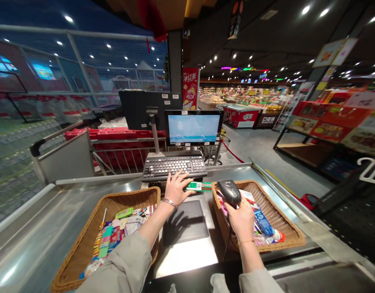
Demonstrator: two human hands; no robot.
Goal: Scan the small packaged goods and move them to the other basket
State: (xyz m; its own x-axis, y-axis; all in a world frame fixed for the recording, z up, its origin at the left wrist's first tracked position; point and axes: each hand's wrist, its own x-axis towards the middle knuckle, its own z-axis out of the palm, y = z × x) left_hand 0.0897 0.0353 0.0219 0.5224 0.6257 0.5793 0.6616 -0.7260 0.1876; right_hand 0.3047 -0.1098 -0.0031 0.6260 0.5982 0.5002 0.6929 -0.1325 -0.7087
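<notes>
Checkout worktop (184,260), with the right hand (243,219) clamping its fingers round a scanner (229,192) (an aiming grip) over a basket (282,213). Left hand (178,188) splays its fingers by a green packet (198,186).

Two hands (210,205), two wicker baskets (105,207), one barcode scanner (229,192), one keyboard (173,167); basket packets (263,222) too jumbled to count.

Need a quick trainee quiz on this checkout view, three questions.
1. Which hand holds the black handheld barcode scanner?
2. True or false: the left hand touches the green packet.
3. What stands directly behind the keyboard?

Key:
1. Right hand
2. True
3. A monitor
</notes>
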